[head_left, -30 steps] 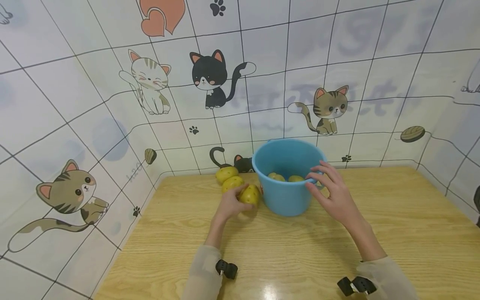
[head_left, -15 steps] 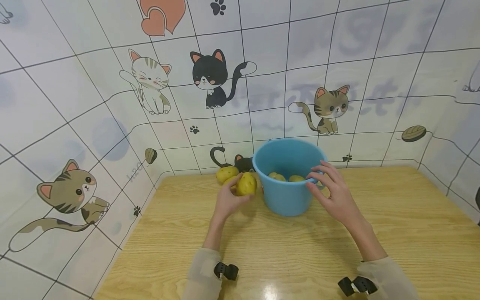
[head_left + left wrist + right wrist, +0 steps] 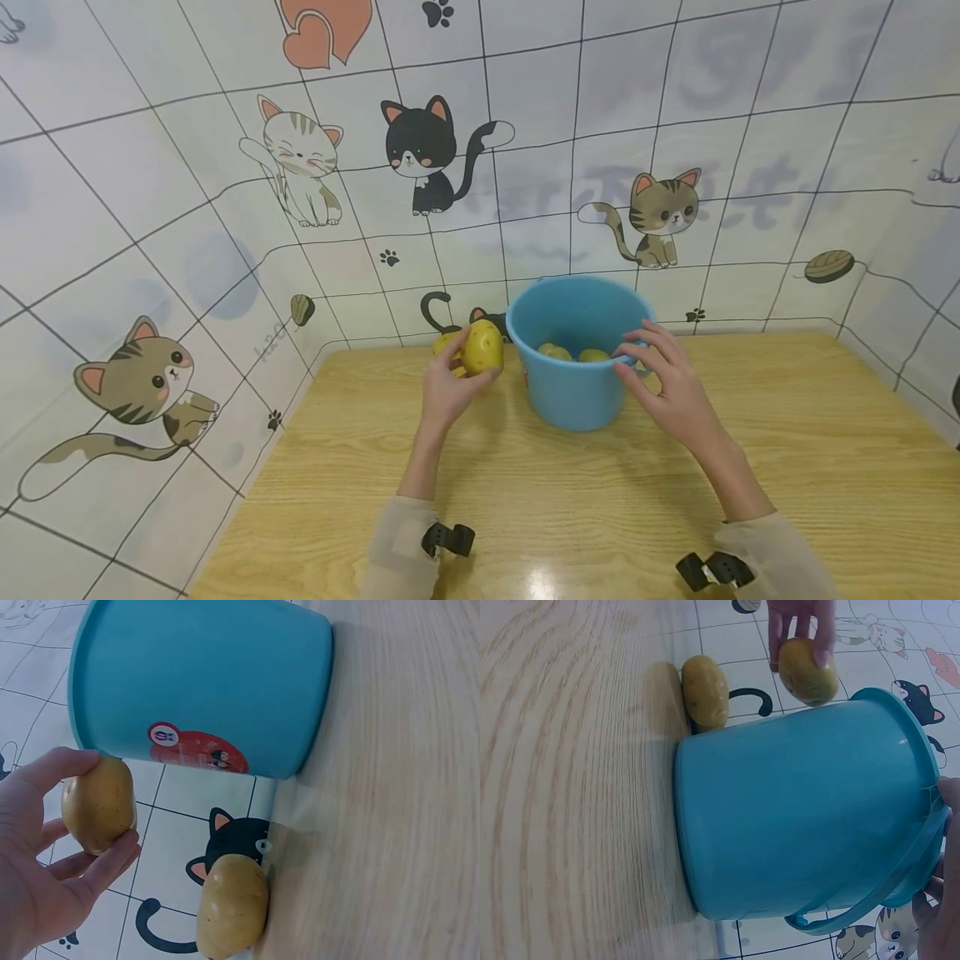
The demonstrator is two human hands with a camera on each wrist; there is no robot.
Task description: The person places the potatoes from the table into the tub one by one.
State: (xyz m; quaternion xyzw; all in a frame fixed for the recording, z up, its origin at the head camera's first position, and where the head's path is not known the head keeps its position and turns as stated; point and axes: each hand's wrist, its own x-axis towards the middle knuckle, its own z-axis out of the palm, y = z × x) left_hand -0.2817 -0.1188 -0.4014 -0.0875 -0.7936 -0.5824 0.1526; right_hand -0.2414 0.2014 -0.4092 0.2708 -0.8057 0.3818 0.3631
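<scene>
My left hand (image 3: 447, 393) holds a yellow potato (image 3: 482, 348) between thumb and fingers, raised off the table just left of the blue bucket (image 3: 573, 400). In the left wrist view that potato (image 3: 100, 804) is near the bucket's rim, apart from the tabletop. Another potato (image 3: 234, 906) lies on the table by the wall; the head view shows it partly behind my left hand. My right hand (image 3: 671, 392) grips the bucket's right rim, thumb outside. Inside the bucket, potatoes (image 3: 594, 356) show at the bottom; how many lie there is hidden.
The wooden table (image 3: 570, 508) meets a wall (image 3: 525, 208) with cat drawings right behind the bucket. The bucket's handle (image 3: 885, 889) hangs along its side, near my right hand. A band with a small black device (image 3: 450, 540) sits on the left sleeve.
The left hand has lifted its potato off the table, up and slightly back to the left, to about the height of the bucket's rim. My right hand stays on the rim.
</scene>
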